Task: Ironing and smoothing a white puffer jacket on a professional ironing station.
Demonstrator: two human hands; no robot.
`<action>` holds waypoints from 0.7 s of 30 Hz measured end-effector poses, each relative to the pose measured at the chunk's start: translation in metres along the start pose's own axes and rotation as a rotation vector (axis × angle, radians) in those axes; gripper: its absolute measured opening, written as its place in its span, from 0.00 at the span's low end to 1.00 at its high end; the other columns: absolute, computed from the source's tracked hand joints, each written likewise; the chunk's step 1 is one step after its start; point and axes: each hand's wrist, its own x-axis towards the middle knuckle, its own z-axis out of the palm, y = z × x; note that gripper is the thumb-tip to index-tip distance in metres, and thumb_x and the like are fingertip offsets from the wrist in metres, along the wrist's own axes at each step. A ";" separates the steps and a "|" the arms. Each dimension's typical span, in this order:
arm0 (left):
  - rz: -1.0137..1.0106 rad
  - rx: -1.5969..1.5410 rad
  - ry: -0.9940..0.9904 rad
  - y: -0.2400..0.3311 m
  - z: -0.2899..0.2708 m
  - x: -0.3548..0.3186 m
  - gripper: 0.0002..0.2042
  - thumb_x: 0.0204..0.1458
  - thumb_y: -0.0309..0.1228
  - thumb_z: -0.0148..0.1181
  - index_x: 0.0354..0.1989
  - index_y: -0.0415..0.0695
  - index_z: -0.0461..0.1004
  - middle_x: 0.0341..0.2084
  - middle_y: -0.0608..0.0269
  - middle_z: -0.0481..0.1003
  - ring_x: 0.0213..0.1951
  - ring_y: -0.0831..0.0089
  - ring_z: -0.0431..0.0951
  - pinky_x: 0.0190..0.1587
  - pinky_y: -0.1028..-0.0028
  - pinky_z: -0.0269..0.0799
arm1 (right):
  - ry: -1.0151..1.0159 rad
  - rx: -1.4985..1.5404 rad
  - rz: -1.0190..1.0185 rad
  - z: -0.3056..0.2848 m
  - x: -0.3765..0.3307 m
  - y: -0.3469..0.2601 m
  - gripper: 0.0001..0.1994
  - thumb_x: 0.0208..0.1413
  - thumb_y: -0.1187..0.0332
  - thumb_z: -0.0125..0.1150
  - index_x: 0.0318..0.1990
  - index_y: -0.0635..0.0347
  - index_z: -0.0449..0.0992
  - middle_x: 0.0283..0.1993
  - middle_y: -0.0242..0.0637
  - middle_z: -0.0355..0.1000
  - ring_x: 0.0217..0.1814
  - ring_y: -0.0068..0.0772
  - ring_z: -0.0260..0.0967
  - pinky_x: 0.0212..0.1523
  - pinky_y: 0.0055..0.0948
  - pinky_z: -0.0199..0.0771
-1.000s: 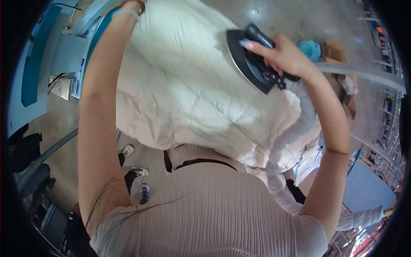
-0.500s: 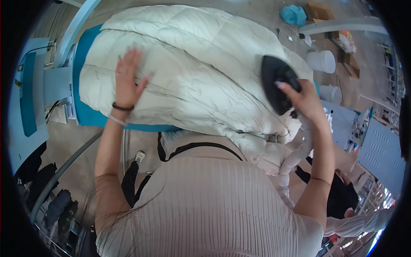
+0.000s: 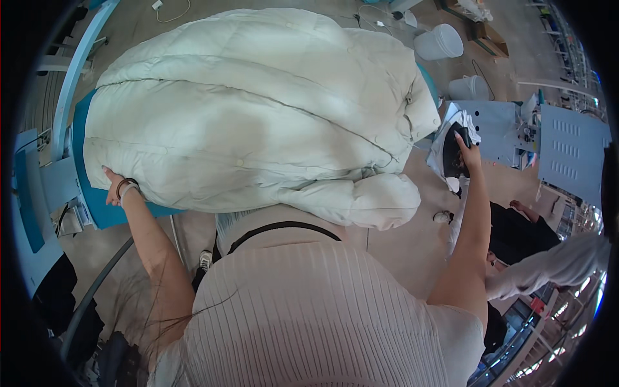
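Note:
A pale puffy quilted jacket (image 3: 258, 109) lies spread over a blue-covered ironing board (image 3: 97, 206). My left hand (image 3: 113, 184) reaches under the jacket's near left edge, with bracelets on the wrist; its fingers are mostly hidden by the fabric. My right hand (image 3: 469, 147) is stretched out to the right of the board and holds a black iron (image 3: 452, 158) by its handle, over a white cloth on a side stand. The iron is well apart from the jacket.
Two white buckets (image 3: 440, 42) stand on the floor beyond the board. Grey-blue metal machine panels (image 3: 570, 151) are at the right. Another person in dark clothing (image 3: 519, 232) is low at the right. A blue frame (image 3: 39, 187) runs along the left.
My right hand has swung the iron off the jacket and out to the right side stand. My left hand has slid from the top of the jacket to its near left edge.

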 end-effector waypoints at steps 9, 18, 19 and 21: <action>-0.119 -0.133 -1.166 -0.013 -0.006 0.105 0.49 0.37 0.74 0.52 0.65 0.52 0.59 0.62 0.56 0.62 0.61 0.54 0.64 0.60 0.51 0.59 | 0.958 -0.255 -0.362 0.047 -0.019 -0.025 0.32 0.54 0.38 0.50 0.33 0.67 0.75 0.39 0.52 0.75 0.44 0.52 0.72 0.43 0.42 0.70; -0.108 -0.420 -1.243 -0.068 0.006 0.159 0.40 0.47 0.64 0.54 0.64 0.51 0.60 0.61 0.59 0.64 0.61 0.56 0.64 0.62 0.52 0.60 | -0.041 0.365 -0.441 0.107 -0.047 -0.083 0.20 0.58 0.57 0.57 0.46 0.69 0.75 0.38 0.47 0.77 0.42 0.35 0.73 0.45 0.33 0.70; -0.101 -0.477 -1.217 -0.079 -0.009 0.177 0.39 0.48 0.63 0.54 0.64 0.51 0.61 0.61 0.59 0.64 0.61 0.57 0.64 0.62 0.52 0.60 | 0.113 0.363 -0.389 0.070 -0.046 -0.124 0.22 0.58 0.55 0.57 0.41 0.71 0.76 0.34 0.47 0.77 0.37 0.34 0.74 0.41 0.31 0.70; -0.111 -0.443 -1.204 -0.092 0.010 0.112 0.39 0.48 0.62 0.56 0.64 0.50 0.60 0.61 0.59 0.63 0.62 0.57 0.63 0.63 0.53 0.58 | 0.392 0.421 -0.491 0.002 -0.002 -0.142 0.22 0.56 0.51 0.58 0.34 0.67 0.77 0.30 0.52 0.75 0.35 0.45 0.75 0.35 0.40 0.70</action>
